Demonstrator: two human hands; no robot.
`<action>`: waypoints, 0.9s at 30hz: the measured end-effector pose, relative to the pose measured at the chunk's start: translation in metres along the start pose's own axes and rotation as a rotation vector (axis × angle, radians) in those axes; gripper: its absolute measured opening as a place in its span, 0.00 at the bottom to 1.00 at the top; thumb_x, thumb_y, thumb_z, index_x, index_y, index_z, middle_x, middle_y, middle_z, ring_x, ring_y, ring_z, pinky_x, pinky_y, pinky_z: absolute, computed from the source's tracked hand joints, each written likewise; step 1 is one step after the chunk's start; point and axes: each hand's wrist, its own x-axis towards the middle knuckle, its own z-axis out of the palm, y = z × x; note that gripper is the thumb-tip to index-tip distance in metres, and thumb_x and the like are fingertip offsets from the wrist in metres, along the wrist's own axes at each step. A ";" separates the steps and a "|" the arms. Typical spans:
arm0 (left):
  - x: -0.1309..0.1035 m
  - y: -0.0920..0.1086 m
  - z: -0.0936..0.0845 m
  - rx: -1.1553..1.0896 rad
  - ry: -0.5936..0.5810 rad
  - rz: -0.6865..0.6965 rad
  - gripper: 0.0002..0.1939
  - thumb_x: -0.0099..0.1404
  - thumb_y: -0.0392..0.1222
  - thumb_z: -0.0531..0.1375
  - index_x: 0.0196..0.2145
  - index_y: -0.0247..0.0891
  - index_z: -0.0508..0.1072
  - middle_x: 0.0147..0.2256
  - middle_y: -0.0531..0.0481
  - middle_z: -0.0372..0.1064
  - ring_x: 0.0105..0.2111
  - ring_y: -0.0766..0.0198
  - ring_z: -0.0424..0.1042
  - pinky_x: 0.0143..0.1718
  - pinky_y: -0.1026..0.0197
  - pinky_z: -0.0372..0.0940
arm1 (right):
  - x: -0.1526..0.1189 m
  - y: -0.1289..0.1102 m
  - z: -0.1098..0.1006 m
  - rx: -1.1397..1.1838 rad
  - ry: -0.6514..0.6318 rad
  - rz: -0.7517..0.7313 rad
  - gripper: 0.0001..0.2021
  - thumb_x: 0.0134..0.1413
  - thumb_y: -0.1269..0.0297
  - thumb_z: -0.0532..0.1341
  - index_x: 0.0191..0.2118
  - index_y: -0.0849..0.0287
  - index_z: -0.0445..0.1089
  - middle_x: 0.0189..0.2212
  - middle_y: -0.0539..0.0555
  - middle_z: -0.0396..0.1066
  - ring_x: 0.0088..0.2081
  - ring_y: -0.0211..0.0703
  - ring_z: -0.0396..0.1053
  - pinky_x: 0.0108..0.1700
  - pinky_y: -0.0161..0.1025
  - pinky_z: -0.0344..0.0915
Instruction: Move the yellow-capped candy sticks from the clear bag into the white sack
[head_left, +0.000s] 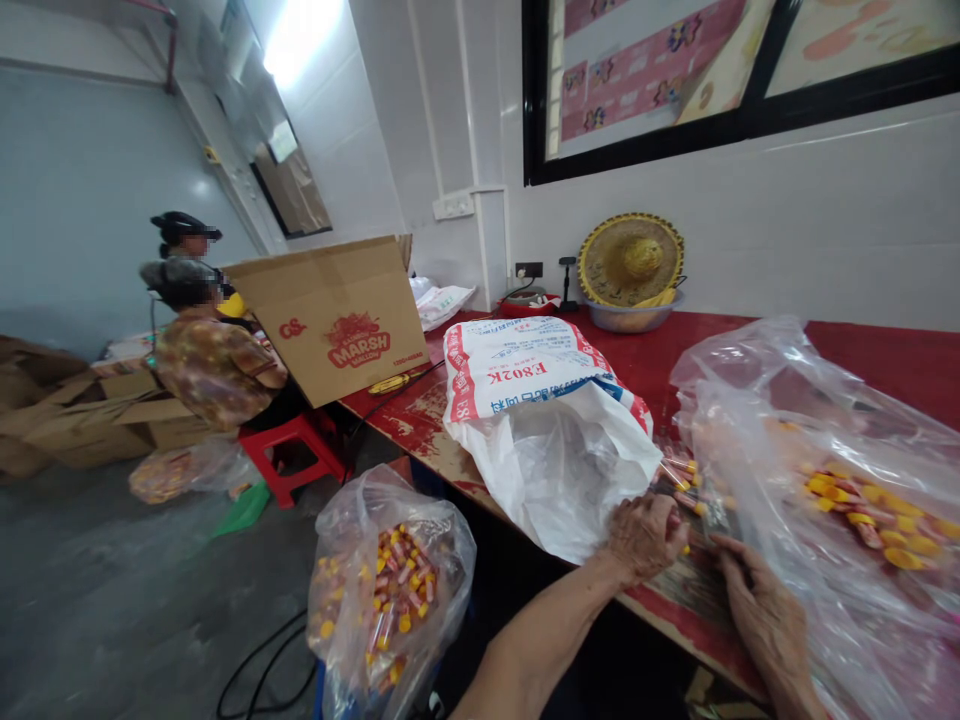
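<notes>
At the front edge of the red table, my left hand has its fingers curled in beside the mouth of a white woven sack; what they hold is hidden. To its right, my right hand reaches over the table edge with its fingers extended, next to a clear plastic bag. Yellow-capped pieces lie in that bag. A few small pink and yellow pieces are on the table between the sack and the bag.
Below the table at the left stands another clear bag of yellow-capped pieces. A cardboard box rests at the table's far left end. Two people are beyond it, near a red stool. A straw hat leans against the wall.
</notes>
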 end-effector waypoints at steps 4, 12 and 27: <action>0.000 0.001 -0.001 -0.005 -0.008 -0.014 0.06 0.69 0.44 0.60 0.40 0.43 0.66 0.39 0.49 0.77 0.41 0.56 0.78 0.46 0.54 0.71 | 0.000 0.001 0.000 0.018 0.005 -0.022 0.28 0.49 0.39 0.51 0.43 0.52 0.77 0.33 0.57 0.82 0.35 0.58 0.78 0.36 0.48 0.71; 0.000 0.000 -0.002 -0.013 -0.032 -0.038 0.07 0.70 0.45 0.59 0.42 0.43 0.67 0.40 0.49 0.78 0.42 0.55 0.78 0.47 0.53 0.72 | 0.003 0.012 0.004 0.014 0.004 -0.044 0.26 0.52 0.40 0.52 0.43 0.52 0.77 0.37 0.56 0.82 0.37 0.58 0.77 0.38 0.49 0.72; 0.001 0.004 -0.007 -0.019 -0.020 -0.076 0.06 0.69 0.45 0.59 0.41 0.43 0.66 0.39 0.48 0.78 0.41 0.55 0.79 0.46 0.54 0.72 | 0.004 0.016 0.007 -0.002 0.010 -0.072 0.27 0.54 0.40 0.50 0.42 0.52 0.77 0.36 0.56 0.81 0.36 0.56 0.77 0.39 0.47 0.73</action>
